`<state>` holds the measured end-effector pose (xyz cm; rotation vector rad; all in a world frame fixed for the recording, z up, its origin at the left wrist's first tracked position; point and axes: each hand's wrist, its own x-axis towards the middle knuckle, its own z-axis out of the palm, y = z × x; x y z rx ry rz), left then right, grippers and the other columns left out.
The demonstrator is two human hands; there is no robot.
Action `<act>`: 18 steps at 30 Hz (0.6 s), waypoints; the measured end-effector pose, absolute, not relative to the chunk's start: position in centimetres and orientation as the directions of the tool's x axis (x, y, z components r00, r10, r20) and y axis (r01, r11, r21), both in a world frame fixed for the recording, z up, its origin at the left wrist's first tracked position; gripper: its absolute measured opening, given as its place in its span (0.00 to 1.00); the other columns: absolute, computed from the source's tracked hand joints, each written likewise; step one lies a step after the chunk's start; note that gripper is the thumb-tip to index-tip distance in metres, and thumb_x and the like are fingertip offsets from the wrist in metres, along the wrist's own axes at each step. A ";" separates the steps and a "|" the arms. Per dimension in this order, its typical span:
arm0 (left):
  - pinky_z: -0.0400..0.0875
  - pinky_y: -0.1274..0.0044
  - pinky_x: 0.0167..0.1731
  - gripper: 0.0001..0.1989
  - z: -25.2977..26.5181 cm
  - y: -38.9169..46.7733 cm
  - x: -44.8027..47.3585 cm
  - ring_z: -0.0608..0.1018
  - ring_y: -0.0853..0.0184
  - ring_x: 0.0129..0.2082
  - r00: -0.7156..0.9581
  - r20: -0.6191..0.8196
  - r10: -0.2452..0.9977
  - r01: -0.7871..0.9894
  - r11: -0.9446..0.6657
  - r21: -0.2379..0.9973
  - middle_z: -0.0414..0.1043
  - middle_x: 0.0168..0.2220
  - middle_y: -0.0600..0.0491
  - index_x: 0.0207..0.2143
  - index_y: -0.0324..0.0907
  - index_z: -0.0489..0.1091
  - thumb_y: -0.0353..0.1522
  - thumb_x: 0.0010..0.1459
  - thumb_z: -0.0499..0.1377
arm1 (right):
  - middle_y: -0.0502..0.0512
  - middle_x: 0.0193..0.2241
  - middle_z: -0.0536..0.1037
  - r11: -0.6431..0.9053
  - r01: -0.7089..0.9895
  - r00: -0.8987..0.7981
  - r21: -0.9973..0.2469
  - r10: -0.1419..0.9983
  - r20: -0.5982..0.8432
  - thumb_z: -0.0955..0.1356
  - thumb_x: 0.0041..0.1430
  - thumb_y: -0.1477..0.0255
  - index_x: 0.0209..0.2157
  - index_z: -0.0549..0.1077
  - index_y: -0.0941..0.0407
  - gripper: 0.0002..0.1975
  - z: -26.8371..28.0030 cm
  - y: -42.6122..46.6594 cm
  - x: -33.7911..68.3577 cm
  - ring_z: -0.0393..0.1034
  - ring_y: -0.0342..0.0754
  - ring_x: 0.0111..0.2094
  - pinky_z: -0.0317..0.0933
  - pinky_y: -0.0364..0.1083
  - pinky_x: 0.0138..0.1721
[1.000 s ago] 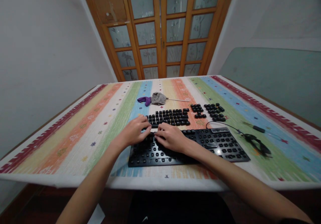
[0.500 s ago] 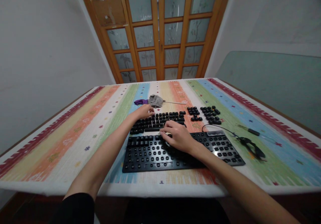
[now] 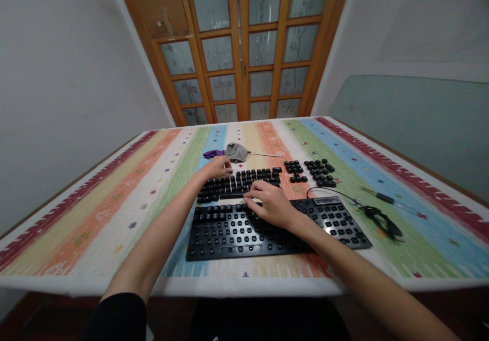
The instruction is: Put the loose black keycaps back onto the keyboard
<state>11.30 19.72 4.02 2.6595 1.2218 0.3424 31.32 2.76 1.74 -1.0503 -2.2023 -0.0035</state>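
A black keyboard (image 3: 225, 239) lies near the front of the table, its long side facing me. Keycaps sit on the left part of its top row, while the other switches in view are bare. Behind it, loose black keycaps (image 3: 252, 175) are laid out in rows, with a long spacebar cap (image 3: 231, 196) in front. My left hand (image 3: 219, 167) is over the back left of these rows, fingers bent down and together. My right hand (image 3: 272, 204) rests above the keyboard's top row, thumb and fingers pinched. Whatever is between the fingertips of either hand is too small to make out.
More loose keycaps (image 3: 320, 170) lie to the back right. A grey cloth (image 3: 236, 152) and a purple cloth (image 3: 213, 154) are behind the rows, beside a thin rod (image 3: 267, 154). A bundled cable (image 3: 382, 221) and a dark-handled screwdriver (image 3: 385, 198) lie right of the keyboard.
The view has shifted slightly. Both hands stay nearly where they were, the left over the loose keycaps and the right at the keyboard's top row.
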 end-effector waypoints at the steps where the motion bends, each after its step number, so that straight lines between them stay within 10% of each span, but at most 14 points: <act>1: 0.67 0.75 0.36 0.06 4.4 19.4 11.0 0.76 0.64 0.32 0.621 0.156 0.768 0.716 -0.637 0.285 0.78 0.31 0.49 0.29 0.38 0.77 0.30 0.56 0.61 | 0.56 0.31 0.75 0.676 0.682 -0.437 -0.279 0.682 0.587 0.66 0.65 0.72 0.33 0.80 0.57 0.10 1.7 2.8 31.3 0.69 0.47 0.34 0.62 0.46 0.35; 11: 0.69 0.75 0.36 0.10 6.9 9.9 7.1 0.74 0.67 0.32 0.696 0.198 0.690 0.529 -0.680 0.508 0.75 0.32 0.53 0.34 0.40 0.74 0.38 0.62 0.59 | 0.58 0.39 0.75 0.739 0.583 -0.460 -0.337 0.642 0.613 0.67 0.65 0.69 0.50 0.75 0.56 0.13 1.8 2.4 30.3 0.71 0.49 0.39 0.68 0.49 0.40; 18: 0.68 0.73 0.39 0.10 5.5 5.1 7.3 0.75 0.66 0.35 0.723 0.167 0.670 0.492 -0.669 0.557 0.74 0.33 0.53 0.34 0.41 0.73 0.37 0.63 0.58 | 0.56 0.34 0.74 0.790 0.514 -0.514 -0.334 0.595 0.618 0.68 0.65 0.69 0.42 0.77 0.57 0.08 1.0 1.8 29.1 0.69 0.47 0.35 0.65 0.46 0.36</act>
